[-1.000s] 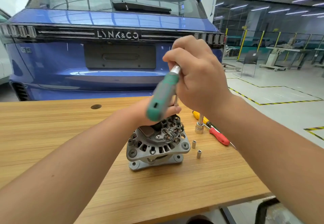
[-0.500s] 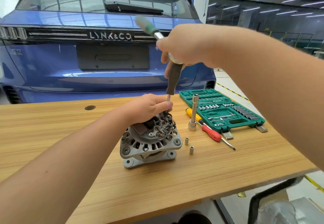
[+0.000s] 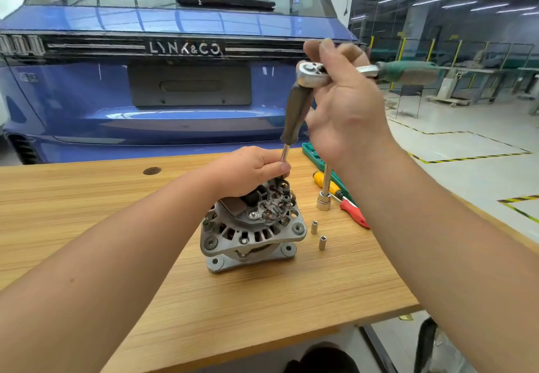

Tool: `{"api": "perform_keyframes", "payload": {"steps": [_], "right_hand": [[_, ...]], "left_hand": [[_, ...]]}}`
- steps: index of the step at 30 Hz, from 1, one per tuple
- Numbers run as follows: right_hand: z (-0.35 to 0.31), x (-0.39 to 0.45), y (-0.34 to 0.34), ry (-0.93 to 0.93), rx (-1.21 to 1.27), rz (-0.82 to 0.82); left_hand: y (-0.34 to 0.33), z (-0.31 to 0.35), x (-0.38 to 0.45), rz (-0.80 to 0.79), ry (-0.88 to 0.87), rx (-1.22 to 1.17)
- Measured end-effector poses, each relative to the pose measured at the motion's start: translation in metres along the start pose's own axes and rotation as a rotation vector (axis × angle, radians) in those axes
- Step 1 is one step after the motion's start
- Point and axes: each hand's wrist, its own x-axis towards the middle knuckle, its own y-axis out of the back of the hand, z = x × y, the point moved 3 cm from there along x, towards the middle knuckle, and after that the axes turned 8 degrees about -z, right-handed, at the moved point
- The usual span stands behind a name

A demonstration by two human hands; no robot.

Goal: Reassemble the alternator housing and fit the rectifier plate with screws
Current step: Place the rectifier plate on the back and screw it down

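Alternator [image 3: 250, 227] upright mid-table [image 3: 87, 212] | left hand [image 3: 248, 171] on its top, fingers pinching driver shaft [image 3: 284, 154] | right hand [image 3: 347, 104] curled round ratchet [image 3: 379, 73] on driver's dark handle | green socket case [image 3: 313, 154] behind, contents hidden | 2 loose sockets [image 3: 318, 235] beside alternator.

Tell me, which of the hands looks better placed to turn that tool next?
Probably the right hand: it already grips the ratchet atop the driver. The left hand steadies the shaft at the alternator.
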Motion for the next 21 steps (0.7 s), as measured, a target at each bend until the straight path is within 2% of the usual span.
{"api": "perform_keyframes", "payload": {"steps": [3, 7, 9, 10, 13, 17, 21], "right_hand": [[0.003, -0.007, 0.003, 0.196, -0.471, -0.088], [-0.002, -0.015, 0.002, 0.819, -1.098, -0.177], [-0.002, -0.016, 0.000, 1.003, -1.339, -0.222], [-0.003, -0.015, -0.002, 1.032, -1.440, -0.245], [-0.011, -0.010, -0.009, 0.952, -1.720, -0.330], [-0.021, -0.002, -0.026, 0.594, -2.104, -0.477], [-0.033, 0.011, -0.044, 0.466, -2.307, -0.682]], "left_hand": [[0.000, -0.003, 0.001, 0.014, 0.021, -0.013], [0.000, 0.000, 0.001, 0.028, 0.012, -0.041], [-0.002, -0.001, 0.003, 0.031, -0.003, -0.032], [-0.003, -0.002, 0.005, 0.032, -0.009, -0.039], [-0.002, -0.002, 0.006, 0.039, 0.001, -0.037], [0.001, 0.001, 0.002, 0.034, 0.017, -0.006], [0.001, 0.002, 0.001, 0.036, 0.020, -0.027]]}}
